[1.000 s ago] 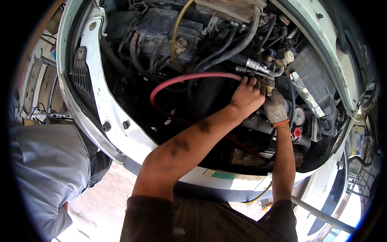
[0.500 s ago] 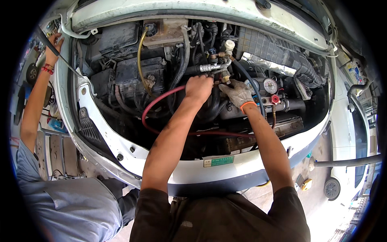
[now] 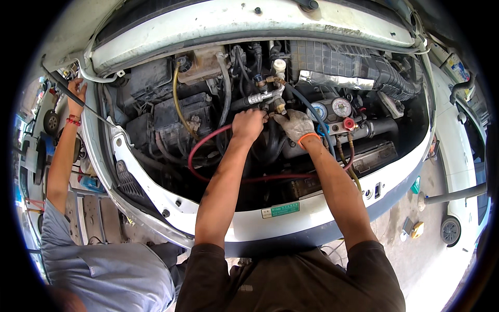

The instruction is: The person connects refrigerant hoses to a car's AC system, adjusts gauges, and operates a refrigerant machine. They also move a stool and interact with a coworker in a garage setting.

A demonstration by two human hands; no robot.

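In the open engine bay, my bare left hand [image 3: 248, 125] is closed around the end of a red hose [image 3: 200, 143], beside the metal pipes. My right hand [image 3: 294, 126], in a grey work glove with an orange cuff, pinches a small brass fitting [image 3: 272, 115] at that hose end; its fingertips are partly hidden. Just above is a silver pipe joint [image 3: 265, 97] with a brass valve piece [image 3: 280, 106]. A blue hose [image 3: 306, 101] runs from a brass coupler [image 3: 272, 79] to the manifold gauge set [image 3: 341, 107], which has two round dials and a red knob.
Another person's hand [image 3: 76, 96] grips a black rod at the left. A black battery-side box [image 3: 182, 114], a coolant tank [image 3: 205, 62] and a ribbed air duct [image 3: 353, 65] surround the work spot. The white front panel [image 3: 239, 221] lies under my forearms. A white car [image 3: 457, 156] stands right.
The view has shifted, so the engine bay sits lower and somewhat left in the picture. Both my hands stay together at the red hose's end, and the gauge set shows more fully.
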